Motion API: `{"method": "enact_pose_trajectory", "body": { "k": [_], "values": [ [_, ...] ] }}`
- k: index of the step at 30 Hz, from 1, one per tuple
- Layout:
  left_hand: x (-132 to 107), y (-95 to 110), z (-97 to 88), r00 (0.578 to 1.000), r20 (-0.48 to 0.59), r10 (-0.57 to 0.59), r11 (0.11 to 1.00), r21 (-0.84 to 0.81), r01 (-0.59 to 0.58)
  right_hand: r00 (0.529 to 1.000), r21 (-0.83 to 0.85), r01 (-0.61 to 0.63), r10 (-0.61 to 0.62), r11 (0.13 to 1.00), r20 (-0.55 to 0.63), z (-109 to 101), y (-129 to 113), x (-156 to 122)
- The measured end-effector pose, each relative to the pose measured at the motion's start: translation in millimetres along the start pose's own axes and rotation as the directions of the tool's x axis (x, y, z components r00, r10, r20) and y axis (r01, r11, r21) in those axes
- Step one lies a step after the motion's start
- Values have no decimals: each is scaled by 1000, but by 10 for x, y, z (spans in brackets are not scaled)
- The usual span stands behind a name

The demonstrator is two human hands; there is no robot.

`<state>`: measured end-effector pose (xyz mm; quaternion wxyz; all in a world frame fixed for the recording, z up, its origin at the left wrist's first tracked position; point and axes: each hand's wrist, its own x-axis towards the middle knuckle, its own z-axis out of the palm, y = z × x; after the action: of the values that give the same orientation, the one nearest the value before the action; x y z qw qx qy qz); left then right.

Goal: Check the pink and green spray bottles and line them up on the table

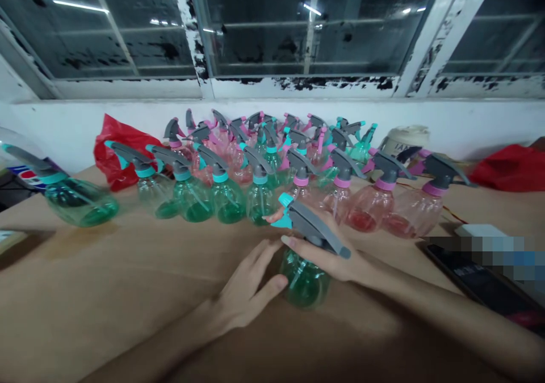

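A green spray bottle (304, 283) with a grey trigger head and teal nozzle stands on the brown table (128, 292) near the middle. My right hand (327, 252) is wrapped round its neck and trigger head. My left hand (251, 292) lies against the bottle's left side, fingers stretched out and thumb touching the green body.
Behind stand several rows of green (227, 198) and pink spray bottles (374, 201). One green bottle (79, 198) stands apart at the far left. A red bag (114, 150) sits behind, red cloth (511, 167) at the right, and a dark phone (481, 281) near my right arm.
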<state>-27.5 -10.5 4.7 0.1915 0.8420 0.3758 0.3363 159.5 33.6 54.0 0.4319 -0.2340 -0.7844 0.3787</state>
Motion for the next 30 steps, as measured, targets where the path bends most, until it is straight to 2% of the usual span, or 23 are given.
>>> {"method": "enact_pose_trajectory", "body": {
  "k": [4,8,14,17,24,30],
  "values": [
    [88,-234,4,999,-5,-54,991,126,54,1000,17,8,-7,1000,-20,-54,80,5],
    [143,-363,74,1000,13,-29,961,276,24,1000,17,-4,4,1000,-18,-80,142,25],
    [88,-410,133,986,160,-43,861,507,-45,1000,-13,-16,15,1000,-26,-79,141,66],
    [85,-379,126,980,198,-22,830,551,-93,1000,-2,3,-3,1000,-28,-65,114,84],
    [110,-303,136,971,238,-27,783,609,-128,998,45,24,-21,999,-61,-45,80,94],
    [91,-313,157,975,221,-36,809,579,-101,999,-38,-4,3,999,-44,-72,48,86]
  ]
}}
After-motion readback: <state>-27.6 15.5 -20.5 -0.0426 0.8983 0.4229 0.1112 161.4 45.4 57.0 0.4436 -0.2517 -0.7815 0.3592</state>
